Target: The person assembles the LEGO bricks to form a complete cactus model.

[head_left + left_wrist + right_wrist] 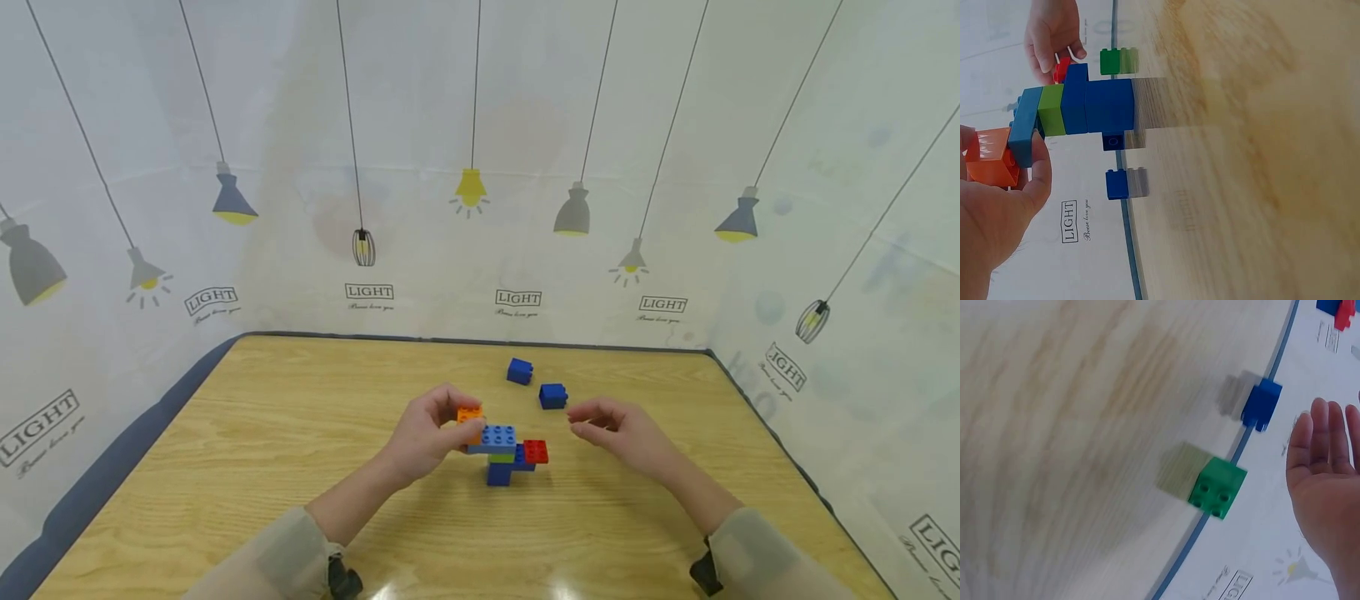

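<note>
Left hand (429, 432): fingers pinching one orange block (988, 155) atop a block stack (1074, 103). Right hand (628, 435): fingers relaxed, near two loose blocks (552, 397).

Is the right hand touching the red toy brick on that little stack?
Apart: the head view plainly shows wooden tabletop between the right hand and the red toy brick.
</note>
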{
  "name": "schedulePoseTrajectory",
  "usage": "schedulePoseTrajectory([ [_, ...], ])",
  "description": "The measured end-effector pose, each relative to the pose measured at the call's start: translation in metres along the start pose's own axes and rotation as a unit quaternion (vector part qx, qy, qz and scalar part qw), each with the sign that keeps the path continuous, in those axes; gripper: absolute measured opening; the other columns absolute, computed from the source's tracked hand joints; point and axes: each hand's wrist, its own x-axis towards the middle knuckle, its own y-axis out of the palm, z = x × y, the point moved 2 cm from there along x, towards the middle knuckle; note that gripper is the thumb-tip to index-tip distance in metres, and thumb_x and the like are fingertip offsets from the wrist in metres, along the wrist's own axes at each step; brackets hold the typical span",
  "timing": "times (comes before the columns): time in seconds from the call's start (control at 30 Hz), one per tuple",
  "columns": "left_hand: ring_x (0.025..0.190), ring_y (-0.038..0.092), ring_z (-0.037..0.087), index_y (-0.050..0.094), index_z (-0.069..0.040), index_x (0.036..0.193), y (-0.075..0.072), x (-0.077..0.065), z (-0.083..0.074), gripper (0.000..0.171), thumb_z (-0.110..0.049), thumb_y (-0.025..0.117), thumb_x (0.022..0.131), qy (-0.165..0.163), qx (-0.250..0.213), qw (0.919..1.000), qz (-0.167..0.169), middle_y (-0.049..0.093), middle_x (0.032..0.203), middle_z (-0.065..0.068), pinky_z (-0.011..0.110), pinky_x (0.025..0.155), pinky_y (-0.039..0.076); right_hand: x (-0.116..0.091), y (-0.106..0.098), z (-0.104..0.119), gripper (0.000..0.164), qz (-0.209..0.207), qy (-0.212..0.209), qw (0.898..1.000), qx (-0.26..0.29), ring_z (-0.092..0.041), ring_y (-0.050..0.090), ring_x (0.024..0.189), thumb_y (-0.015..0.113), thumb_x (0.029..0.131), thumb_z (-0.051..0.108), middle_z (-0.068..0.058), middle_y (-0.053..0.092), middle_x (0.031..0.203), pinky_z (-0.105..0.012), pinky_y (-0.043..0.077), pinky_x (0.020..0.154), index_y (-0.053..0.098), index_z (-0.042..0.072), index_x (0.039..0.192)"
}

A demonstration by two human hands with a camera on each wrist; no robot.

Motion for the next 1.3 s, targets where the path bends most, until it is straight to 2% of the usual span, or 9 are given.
schedulePoseTrajectory([
  [0.1, 0.1, 0.069, 0.024, 0.07, -0.003, 0.124, 0.0, 0.0, 0.0, 0.024, -0.015, 0.076, 0.104, 0.003, -0.001, 1.0, -0.001, 0.073, 0.116, 0.016, 0.028, 0.076, 0.065, -0.002, -0.014, -0.006, 0.038, -0.029, 0.004, 0.999, -0.013, -0.036, 0.07, 0.104, 0.073, 0.107, 0.036, -0.017, 0.076, 0.129, -0.035, 0.062, 0.083, 0.073, 0.011, 0.135],
  [0.23, 0.1, 0.069, 0.024, 0.069, -0.003, 0.124, 0.0, 0.0, 0.0, 0.024, -0.015, 0.076, 0.104, 0.003, -0.002, 1.0, 0.0, 0.073, 0.116, 0.016, 0.028, 0.076, 0.065, -0.005, -0.028, -0.014, 0.035, -0.064, 0.008, 0.997, -0.031, -0.034, 0.068, 0.098, 0.073, 0.107, 0.038, -0.013, 0.077, 0.125, -0.034, 0.06, 0.074, 0.075, 0.014, 0.133],
  [0.43, 0.102, 0.068, 0.024, 0.069, -0.002, 0.125, 0.0, 0.0, 0.0, 0.025, -0.015, 0.076, 0.104, -0.002, -0.005, 1.0, 0.001, 0.072, 0.118, 0.016, 0.028, 0.078, 0.065, -0.008, -0.045, -0.03, 0.041, -0.09, 0.018, 0.994, -0.058, -0.02, 0.068, 0.102, 0.073, 0.107, 0.038, -0.01, 0.077, 0.127, -0.036, 0.061, 0.079, 0.073, 0.008, 0.136],
  [0.57, 0.102, 0.069, 0.024, 0.069, -0.003, 0.124, 0.0, -0.001, -0.001, 0.024, -0.015, 0.076, 0.104, -0.003, -0.01, 0.9999, 0.001, 0.072, 0.118, 0.016, 0.028, 0.078, 0.065, -0.01, -0.055, -0.041, 0.045, -0.098, 0.027, 0.992, -0.078, -0.017, 0.067, 0.102, 0.072, 0.108, 0.04, -0.01, 0.077, 0.129, -0.036, 0.061, 0.079, 0.072, 0.008, 0.139],
  [0.73, 0.102, 0.069, 0.023, 0.069, -0.002, 0.125, 0.0, -0.001, -0.001, 0.025, -0.015, 0.076, 0.104, -0.005, -0.01, 0.9999, -0.001, 0.072, 0.117, 0.016, 0.028, 0.078, 0.065, -0.011, -0.065, -0.051, 0.05, -0.092, 0.037, 0.991, -0.087, -0.019, 0.065, 0.107, 0.072, 0.107, 0.041, -0.014, 0.073, 0.138, -0.031, 0.06, 0.081, 0.069, 0.007, 0.144],
  [0.9, 0.102, 0.069, 0.023, 0.068, 0.0, 0.126, 0.0, -0.001, 0.0, 0.028, -0.015, 0.076, 0.104, -0.011, -0.008, 0.9999, -0.002, 0.072, 0.118, 0.015, 0.028, 0.078, 0.065, -0.01, -0.068, -0.059, 0.061, -0.055, 0.065, 0.993, -0.08, -0.027, 0.065, 0.116, 0.078, 0.104, 0.038, -0.023, 0.065, 0.146, -0.033, 0.059, 0.086, 0.059, 0.002, 0.15],
  [1.1, 0.101, 0.07, 0.023, 0.069, -0.001, 0.125, 0.0, 0.0, 0.001, 0.027, -0.015, 0.076, 0.104, -0.013, -0.009, 0.9999, -0.003, 0.073, 0.117, 0.013, 0.029, 0.078, 0.065, -0.011, -0.067, -0.068, 0.073, -0.022, 0.097, 0.992, -0.082, -0.035, 0.066, 0.123, 0.081, 0.101, 0.037, -0.028, 0.061, 0.146, -0.04, 0.06, 0.093, 0.051, -0.004, 0.153],
  [1.3, 0.1, 0.069, 0.023, 0.068, 0.001, 0.126, 0.0, 0.0, 0.0, 0.027, -0.014, 0.076, 0.104, -0.01, -0.008, 0.9999, -0.002, 0.073, 0.116, 0.014, 0.028, 0.078, 0.065, -0.008, -0.064, -0.068, 0.071, -0.011, 0.102, 0.991, -0.086, -0.035, 0.067, 0.122, 0.082, 0.101, 0.036, -0.028, 0.062, 0.142, -0.038, 0.06, 0.093, 0.052, -0.006, 0.149],
])
